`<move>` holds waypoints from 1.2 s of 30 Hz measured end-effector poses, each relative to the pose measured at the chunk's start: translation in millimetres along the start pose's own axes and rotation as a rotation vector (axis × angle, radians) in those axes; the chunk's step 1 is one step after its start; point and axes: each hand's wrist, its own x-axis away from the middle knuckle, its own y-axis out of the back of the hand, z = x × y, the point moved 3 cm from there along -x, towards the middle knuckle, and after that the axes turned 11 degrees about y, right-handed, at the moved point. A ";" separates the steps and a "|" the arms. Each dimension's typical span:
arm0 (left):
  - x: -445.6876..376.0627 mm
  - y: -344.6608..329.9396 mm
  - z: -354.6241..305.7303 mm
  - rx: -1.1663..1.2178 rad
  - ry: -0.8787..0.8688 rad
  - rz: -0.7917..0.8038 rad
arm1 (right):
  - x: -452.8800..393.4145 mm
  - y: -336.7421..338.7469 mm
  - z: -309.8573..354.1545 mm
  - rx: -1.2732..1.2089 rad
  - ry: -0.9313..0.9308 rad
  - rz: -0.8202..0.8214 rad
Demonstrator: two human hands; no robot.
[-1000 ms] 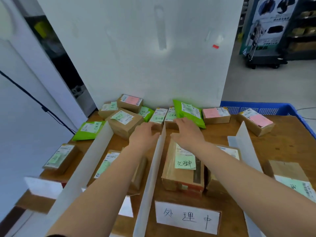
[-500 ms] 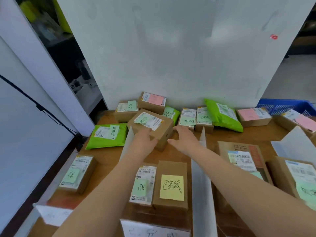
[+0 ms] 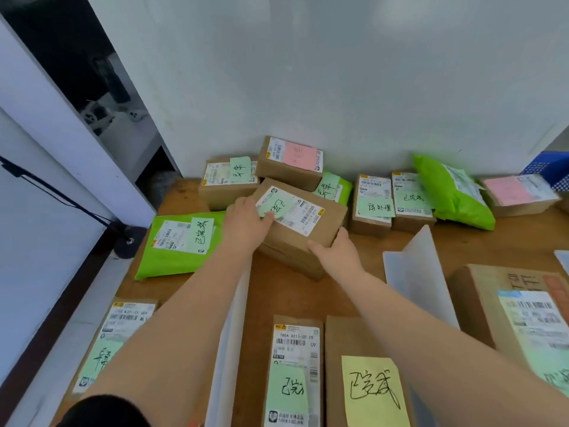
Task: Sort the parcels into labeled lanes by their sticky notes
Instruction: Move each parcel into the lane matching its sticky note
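A brown cardboard parcel (image 3: 320,223) with a white shipping label and a green sticky note lies tilted in the pile at the back of the wooden table (image 3: 295,291). My left hand (image 3: 246,223) grips its left end, thumb over the green note. My right hand (image 3: 335,251) grips its near right corner. White divider sheets (image 3: 421,272) mark the lanes. In the near lane lie a parcel with a green note (image 3: 292,374) and one with a yellow note (image 3: 369,389).
Behind the held box are several more parcels: a green bag (image 3: 178,245) at left, boxes with pink notes (image 3: 292,161), two small boxes (image 3: 372,204) and a green bag (image 3: 452,192) at right. A white panel stands behind. A blue crate (image 3: 551,167) shows far right.
The view has swung left and closer to the pile. Both hands moved from the small boxes near the middle divider to the larger brown parcel and took hold of it.
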 end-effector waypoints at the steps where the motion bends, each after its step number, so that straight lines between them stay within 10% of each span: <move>1: -6.5 -2.9 2.7 0.001 0.013 0.010 | -2.9 -3.5 -1.3 -0.030 -0.018 -0.030; 18: 10.7 19.5 -7.4 0.449 0.076 0.018 | 2.5 31.6 15.9 -0.249 0.041 -0.291; 36: 239.5 90.5 -51.8 0.717 -0.083 -0.168 | 160.0 174.8 33.9 -0.478 0.394 -0.253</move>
